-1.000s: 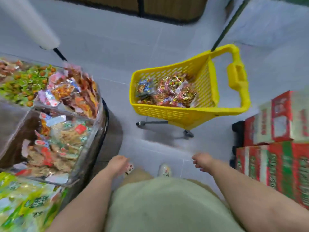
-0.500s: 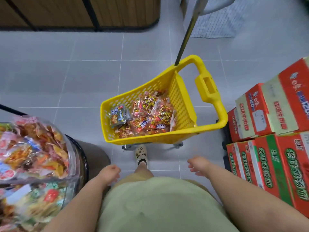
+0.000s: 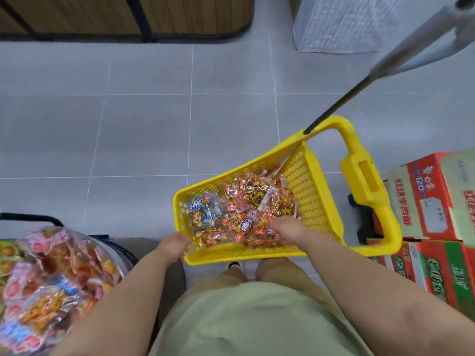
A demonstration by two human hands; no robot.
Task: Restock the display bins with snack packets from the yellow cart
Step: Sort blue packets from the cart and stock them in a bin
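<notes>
The step in hand looks like gathering a load from the yellow perforated plastic cart [image 3: 321, 201], which stands on the grey tiled floor right in front of the person's feet. The left hand [image 3: 172, 246] has its grip curled over the cart's near left corner, apparently steadying it. The right hand [image 3: 285, 228] is pushed fingers-down into the heap of red and gold crinkly snack packets [image 3: 257, 199]; its fingertips are buried, so I cannot tell whether its grip has hold of any. To do this well, spread the fingers wide, scoop under several packets and close firmly, since slick wrappers slide apart. Hold the cart so it doesn't roll. Then carry the load low to the clear-walled display bin [image 3: 51, 273] at the lower left, already heaped, and set it where nothing spills.
</notes>
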